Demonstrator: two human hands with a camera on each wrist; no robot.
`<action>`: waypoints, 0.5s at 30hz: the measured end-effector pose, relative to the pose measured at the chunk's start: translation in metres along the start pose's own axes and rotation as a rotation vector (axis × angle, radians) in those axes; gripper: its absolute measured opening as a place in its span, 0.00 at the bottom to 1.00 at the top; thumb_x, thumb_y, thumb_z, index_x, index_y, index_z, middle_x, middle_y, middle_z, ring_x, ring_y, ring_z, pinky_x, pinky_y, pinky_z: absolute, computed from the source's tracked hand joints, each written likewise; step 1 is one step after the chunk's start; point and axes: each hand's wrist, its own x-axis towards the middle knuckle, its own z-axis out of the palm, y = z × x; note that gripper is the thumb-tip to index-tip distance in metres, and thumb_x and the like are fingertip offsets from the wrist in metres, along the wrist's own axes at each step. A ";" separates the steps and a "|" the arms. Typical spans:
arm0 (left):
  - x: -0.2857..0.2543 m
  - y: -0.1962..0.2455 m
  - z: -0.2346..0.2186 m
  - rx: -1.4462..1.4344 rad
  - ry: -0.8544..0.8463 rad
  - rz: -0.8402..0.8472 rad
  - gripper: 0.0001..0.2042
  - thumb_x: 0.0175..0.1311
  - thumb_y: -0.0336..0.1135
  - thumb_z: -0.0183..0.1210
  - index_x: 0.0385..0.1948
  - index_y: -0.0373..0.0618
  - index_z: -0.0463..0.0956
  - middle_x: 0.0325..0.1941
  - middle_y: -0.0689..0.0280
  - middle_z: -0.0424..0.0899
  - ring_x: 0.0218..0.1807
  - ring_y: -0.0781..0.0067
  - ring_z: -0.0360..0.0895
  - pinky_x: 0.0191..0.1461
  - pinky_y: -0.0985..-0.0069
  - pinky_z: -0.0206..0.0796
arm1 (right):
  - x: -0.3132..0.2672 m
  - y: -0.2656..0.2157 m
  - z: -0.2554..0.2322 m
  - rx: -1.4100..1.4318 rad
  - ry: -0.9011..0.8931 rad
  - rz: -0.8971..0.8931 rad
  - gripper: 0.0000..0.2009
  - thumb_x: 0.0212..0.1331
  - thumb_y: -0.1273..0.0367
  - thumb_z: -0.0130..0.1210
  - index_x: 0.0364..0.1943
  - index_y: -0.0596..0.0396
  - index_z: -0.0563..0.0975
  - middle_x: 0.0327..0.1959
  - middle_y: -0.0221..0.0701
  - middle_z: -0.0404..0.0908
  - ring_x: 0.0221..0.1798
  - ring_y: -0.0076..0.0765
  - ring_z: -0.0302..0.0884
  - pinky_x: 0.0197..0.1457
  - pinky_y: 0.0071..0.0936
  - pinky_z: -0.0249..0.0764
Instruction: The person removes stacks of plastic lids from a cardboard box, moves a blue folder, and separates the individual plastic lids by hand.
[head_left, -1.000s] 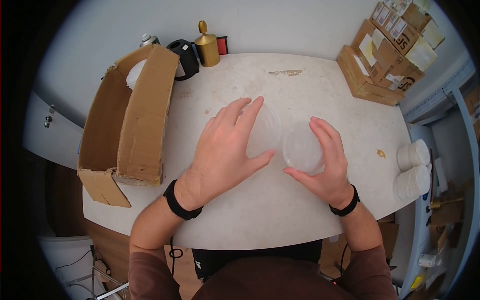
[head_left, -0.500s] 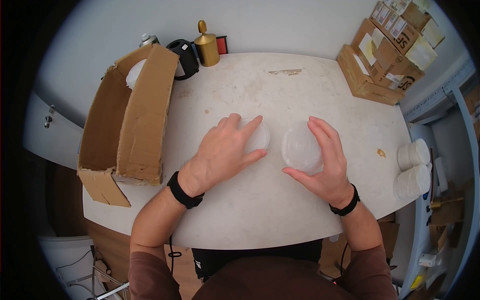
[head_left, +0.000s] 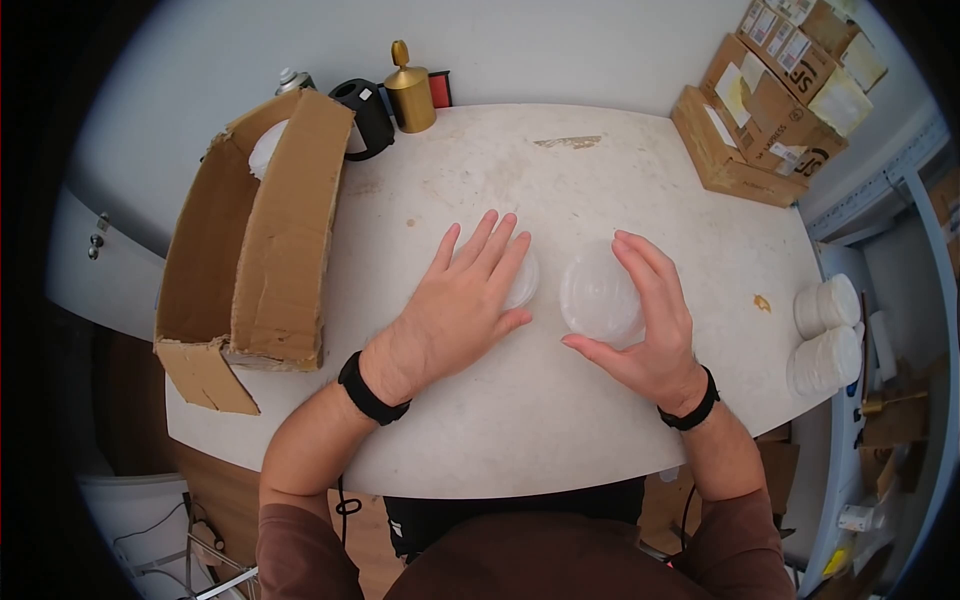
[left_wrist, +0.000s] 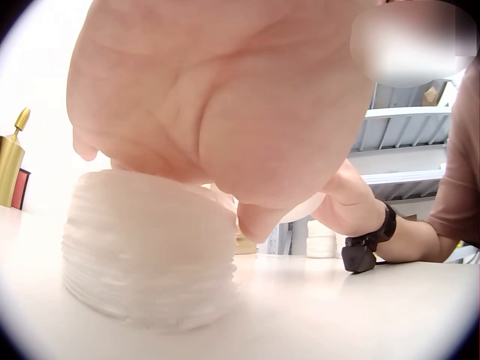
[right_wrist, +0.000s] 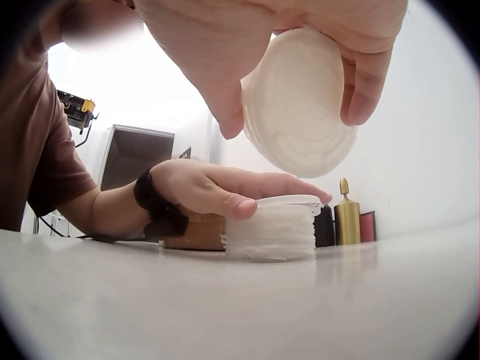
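My left hand point(head_left: 450, 305) lies palm down, fingers straight and spread, over a short round stack of whitish plastic lids point(left_wrist: 150, 251) standing on the table. Its ridged side shows in the left wrist view, with the palm right at its top. To the right, my right hand point(head_left: 658, 330) grips a second round, translucent white stack of lids point(head_left: 598, 295) between thumb and fingers. In the right wrist view this held stack point(right_wrist: 300, 105) is tilted and raised above the tabletop, its round face toward the camera.
An open cardboard box point(head_left: 290, 240) with a white round item point(head_left: 266, 150) inside stands at left. Behind it are a black container point(head_left: 364, 120) and a gold canister point(head_left: 411, 98). Parcel boxes point(head_left: 760, 120) fill the back right corner; two white round stacks point(head_left: 826, 335) sit at the right edge.
My left hand has lowered its stack of lids onto the table, and its curved fingers have straightened out over the top. The right hand stays nearly where it was, still holding the other stack.
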 end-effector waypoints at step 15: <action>-0.002 0.003 0.008 0.027 -0.095 0.047 0.31 0.69 0.41 0.70 0.74 0.57 0.72 0.81 0.43 0.65 0.83 0.35 0.61 0.81 0.40 0.59 | 0.000 -0.001 0.000 -0.003 -0.002 -0.007 0.50 0.40 0.67 0.87 0.72 0.66 0.71 0.72 0.53 0.72 0.72 0.60 0.77 0.71 0.44 0.82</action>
